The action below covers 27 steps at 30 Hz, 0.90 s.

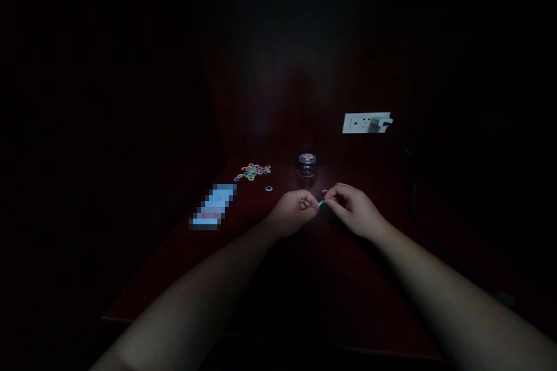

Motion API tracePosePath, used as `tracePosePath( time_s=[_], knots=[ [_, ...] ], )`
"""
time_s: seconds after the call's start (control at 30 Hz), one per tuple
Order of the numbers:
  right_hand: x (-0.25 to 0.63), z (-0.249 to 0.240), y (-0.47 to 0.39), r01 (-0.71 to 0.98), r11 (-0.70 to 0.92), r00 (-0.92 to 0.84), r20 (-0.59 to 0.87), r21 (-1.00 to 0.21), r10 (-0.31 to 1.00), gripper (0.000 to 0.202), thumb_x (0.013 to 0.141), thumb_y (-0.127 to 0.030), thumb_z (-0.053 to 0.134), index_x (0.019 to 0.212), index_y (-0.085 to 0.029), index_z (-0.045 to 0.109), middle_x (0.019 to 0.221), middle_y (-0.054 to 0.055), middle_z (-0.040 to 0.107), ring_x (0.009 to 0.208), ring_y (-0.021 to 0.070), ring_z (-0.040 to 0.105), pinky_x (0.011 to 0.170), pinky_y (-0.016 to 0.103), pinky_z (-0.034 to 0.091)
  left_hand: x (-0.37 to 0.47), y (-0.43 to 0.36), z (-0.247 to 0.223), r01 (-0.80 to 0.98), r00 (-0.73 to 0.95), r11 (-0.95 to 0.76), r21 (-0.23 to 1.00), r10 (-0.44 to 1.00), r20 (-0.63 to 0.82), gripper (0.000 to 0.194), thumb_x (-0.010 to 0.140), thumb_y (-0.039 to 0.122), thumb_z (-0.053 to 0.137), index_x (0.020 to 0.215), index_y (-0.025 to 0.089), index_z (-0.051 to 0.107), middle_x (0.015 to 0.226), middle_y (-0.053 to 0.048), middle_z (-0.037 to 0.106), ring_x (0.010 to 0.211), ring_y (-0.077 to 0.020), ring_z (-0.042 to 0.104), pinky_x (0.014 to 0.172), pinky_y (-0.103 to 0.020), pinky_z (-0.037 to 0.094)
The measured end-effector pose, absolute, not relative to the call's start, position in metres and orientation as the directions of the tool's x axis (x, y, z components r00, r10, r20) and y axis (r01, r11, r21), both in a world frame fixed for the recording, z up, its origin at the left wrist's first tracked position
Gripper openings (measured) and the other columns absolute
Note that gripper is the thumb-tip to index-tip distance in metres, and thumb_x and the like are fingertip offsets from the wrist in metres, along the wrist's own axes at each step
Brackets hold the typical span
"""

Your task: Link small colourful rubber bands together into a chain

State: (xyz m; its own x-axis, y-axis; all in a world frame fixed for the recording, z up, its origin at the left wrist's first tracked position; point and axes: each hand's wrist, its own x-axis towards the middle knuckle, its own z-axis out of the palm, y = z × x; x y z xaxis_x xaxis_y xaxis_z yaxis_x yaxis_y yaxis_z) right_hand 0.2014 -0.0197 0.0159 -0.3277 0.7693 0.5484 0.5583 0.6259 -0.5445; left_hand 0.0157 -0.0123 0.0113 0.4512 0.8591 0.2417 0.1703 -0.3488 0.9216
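Observation:
Between my two hands a small green band is pinched. My left hand has its fingers closed on the band's left end. On the other end are the pinched thumb and forefinger of my right hand. A pinkish ring lies just behind my right fingertips, partly hidden. To the left, a single blue ring rests on the dark red table. Farther back lies a loose pile of several coloured rings. A clear jar with a lid stands upright behind my hands.
A lit phone-like screen, blurred into blocks, lies on the table's left side. On the back wall is a white socket plate with a plug in it. Its dark cable runs down the right side. The surroundings are very dark.

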Motion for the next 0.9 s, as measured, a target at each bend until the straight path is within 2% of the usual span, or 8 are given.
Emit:
tracePosePath(
  time_s=[0.07,0.2,0.33,0.57,0.7,0.9],
  knots=[
    [0.2000,0.0157,-0.0209,0.560,0.664,-0.405,0.535,-0.496,0.741,0.010,0.084,-0.020,0.052,0.078,-0.018,0.061,0.076,0.004,0.059,0.075,0.0179,0.057,0.076,0.032,0.046,0.0161,-0.0120,0.0111,0.162,0.451,-0.357,0.920,0.856,0.253,0.009,0.075,0.020,0.057,0.075,0.011,0.056,0.060,0.003,0.050,0.053,-0.0062,0.041,0.050,-0.018,0.031],
    [0.1959,0.0125,-0.0219,0.526,0.701,-0.493,0.499,-0.481,0.712,0.009,0.082,-0.018,0.054,0.075,-0.018,0.059,0.071,0.002,0.055,0.071,0.0160,0.055,0.080,0.033,0.046,0.0164,-0.0114,0.0101,0.153,0.448,-0.384,0.910,0.848,0.283,0.012,0.076,0.023,0.058,0.075,0.011,0.057,0.062,0.002,0.053,0.055,-0.0067,0.043,0.052,-0.019,0.033],
    [0.1942,0.0111,-0.0225,0.487,0.676,-0.466,0.490,-0.553,0.737,0.004,0.080,-0.020,0.056,0.080,-0.018,0.059,0.072,0.001,0.056,0.069,0.0154,0.055,0.079,0.033,0.047,0.0162,-0.0112,0.0093,0.141,0.447,-0.399,0.906,0.842,0.302,0.013,0.075,0.024,0.059,0.075,0.011,0.058,0.063,0.001,0.054,0.055,-0.0070,0.045,0.053,-0.019,0.034],
    [0.1972,0.0075,-0.0177,0.424,0.619,-0.400,0.476,-0.661,0.783,0.010,0.082,-0.024,0.055,0.077,-0.018,0.061,0.071,0.002,0.062,0.069,0.0158,0.057,0.071,0.030,0.047,0.0163,-0.0102,0.0101,0.145,0.417,-0.390,0.909,0.858,0.301,0.011,0.075,0.022,0.059,0.076,0.011,0.058,0.060,0.002,0.053,0.053,-0.0062,0.043,0.051,-0.018,0.033],
    [0.1970,0.0099,-0.0195,0.452,0.623,-0.388,0.487,-0.639,0.782,0.007,0.080,-0.023,0.058,0.081,-0.017,0.061,0.068,0.001,0.060,0.064,0.0145,0.055,0.068,0.029,0.047,0.0168,-0.0085,0.0094,0.158,0.388,-0.410,0.898,0.863,0.325,0.008,0.074,0.019,0.059,0.075,0.011,0.059,0.063,0.002,0.055,0.054,-0.0064,0.045,0.052,-0.018,0.035],
    [0.1967,0.0141,-0.0222,0.497,0.673,-0.403,0.541,-0.547,0.738,0.011,0.082,-0.020,0.055,0.078,-0.018,0.064,0.076,0.003,0.061,0.072,0.0163,0.058,0.077,0.031,0.047,0.0163,-0.0094,0.0088,0.176,0.400,-0.408,0.896,0.861,0.313,0.008,0.074,0.020,0.060,0.074,0.012,0.058,0.060,0.003,0.052,0.053,-0.0064,0.044,0.052,-0.018,0.035]
  ],
)
